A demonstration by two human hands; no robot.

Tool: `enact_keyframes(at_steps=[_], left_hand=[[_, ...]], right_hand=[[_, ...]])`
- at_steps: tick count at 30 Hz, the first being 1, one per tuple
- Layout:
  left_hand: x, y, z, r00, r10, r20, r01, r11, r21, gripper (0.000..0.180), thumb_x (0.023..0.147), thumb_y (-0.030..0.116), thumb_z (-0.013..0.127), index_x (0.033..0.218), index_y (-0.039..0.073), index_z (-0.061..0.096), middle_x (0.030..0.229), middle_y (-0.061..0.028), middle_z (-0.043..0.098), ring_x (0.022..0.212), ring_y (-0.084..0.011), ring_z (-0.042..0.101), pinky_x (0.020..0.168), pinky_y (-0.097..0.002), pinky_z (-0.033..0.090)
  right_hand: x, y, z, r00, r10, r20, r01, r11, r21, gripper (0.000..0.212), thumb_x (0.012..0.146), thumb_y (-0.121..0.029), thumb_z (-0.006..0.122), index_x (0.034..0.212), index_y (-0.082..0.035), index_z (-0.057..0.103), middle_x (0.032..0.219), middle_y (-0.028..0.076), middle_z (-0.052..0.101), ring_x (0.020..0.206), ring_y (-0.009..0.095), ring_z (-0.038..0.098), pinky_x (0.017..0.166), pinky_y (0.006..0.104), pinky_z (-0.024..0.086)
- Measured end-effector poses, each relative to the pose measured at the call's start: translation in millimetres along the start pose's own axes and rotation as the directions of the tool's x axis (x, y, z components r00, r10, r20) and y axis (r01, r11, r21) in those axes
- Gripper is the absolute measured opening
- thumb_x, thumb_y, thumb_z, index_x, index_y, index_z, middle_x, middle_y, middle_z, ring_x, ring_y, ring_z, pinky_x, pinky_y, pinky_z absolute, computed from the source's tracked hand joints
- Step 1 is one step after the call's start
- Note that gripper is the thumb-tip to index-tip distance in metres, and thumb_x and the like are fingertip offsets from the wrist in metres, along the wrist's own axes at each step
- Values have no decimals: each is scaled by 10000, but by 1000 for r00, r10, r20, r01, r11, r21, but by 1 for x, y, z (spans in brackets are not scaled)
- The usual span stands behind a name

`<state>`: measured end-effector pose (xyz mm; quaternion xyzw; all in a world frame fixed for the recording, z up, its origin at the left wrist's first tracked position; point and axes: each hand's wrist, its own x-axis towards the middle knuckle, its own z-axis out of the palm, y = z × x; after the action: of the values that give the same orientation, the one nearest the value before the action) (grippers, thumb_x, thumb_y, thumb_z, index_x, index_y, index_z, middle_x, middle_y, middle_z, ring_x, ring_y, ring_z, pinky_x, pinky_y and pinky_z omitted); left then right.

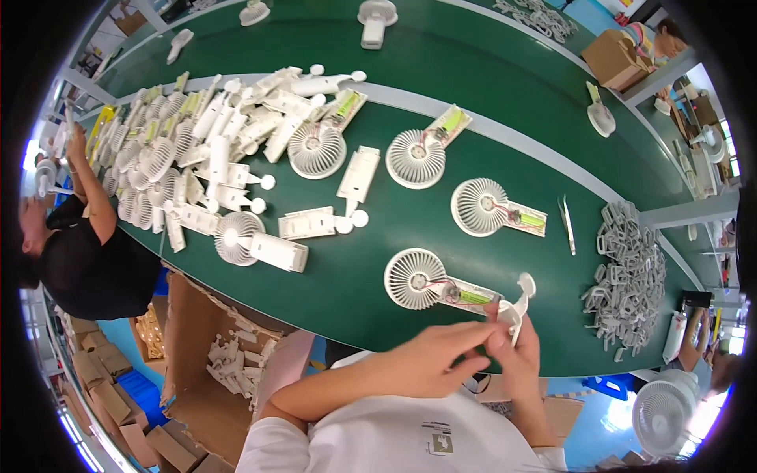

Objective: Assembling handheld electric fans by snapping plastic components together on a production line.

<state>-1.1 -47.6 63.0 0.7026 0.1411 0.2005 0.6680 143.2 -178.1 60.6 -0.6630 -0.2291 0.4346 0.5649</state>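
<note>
Close to the table's front edge, both hands meet at a small white curved plastic part (pixel 520 301). My right hand (pixel 522 364) grips it from below with fingers closed. My left hand (pixel 453 347) comes across from the left, its thumb and index finger pinched on the same part; fingers hide its lower end. Just beyond my hands lies an opened handheld fan (pixel 415 277), its round grille joined to a handle with a green battery and red wires showing. Further opened fans (pixel 479 206) lie farther back. Tweezers (pixel 567 225) rest to the right.
White fan heads and handle covers (pixel 229 130) are heaped at the left. Small grey plastic parts (pixel 627 272) form a pile at the right. A raised conveyor (pixel 465 47) carries fans behind. A cardboard box (pixel 185 347) stands below left. A co-worker (pixel 98 260) works at the left.
</note>
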Motion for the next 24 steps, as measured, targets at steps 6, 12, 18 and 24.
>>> enact_keyframes(at_steps=[6,12,18,24], left_hand=[[-1,-42,-37,914,338,-222,-24,593,805,406,825,192,804,1187,64,671,1196,-90,671,1125,-295,638,912,-432,498],[11,-67,-30,927,365,-79,-232,728,645,344,852,171,787,1155,61,668,1270,-81,661,1278,-312,593,1035,-458,504],[16,-67,-33,927,372,-47,-264,737,623,314,820,163,827,1092,79,694,1303,-53,673,1299,-296,600,1027,-429,519],[12,-57,-32,943,325,71,-254,567,784,239,885,195,741,1083,77,679,1312,-53,648,1320,-281,565,1043,-463,497]], right_hand=[[17,-10,-39,974,-172,-145,116,936,-333,183,866,-76,793,907,-55,616,807,-29,565,701,53,493,600,233,385],[39,3,4,966,-258,32,227,773,-593,191,829,-13,788,984,-20,677,828,15,652,729,99,588,671,269,494],[35,18,1,961,-267,73,251,730,-635,119,858,-23,740,934,-14,649,865,100,733,699,179,685,653,320,541],[44,-3,5,979,-118,164,198,712,-674,107,858,-17,721,891,-22,619,823,118,742,684,238,714,655,325,554]])
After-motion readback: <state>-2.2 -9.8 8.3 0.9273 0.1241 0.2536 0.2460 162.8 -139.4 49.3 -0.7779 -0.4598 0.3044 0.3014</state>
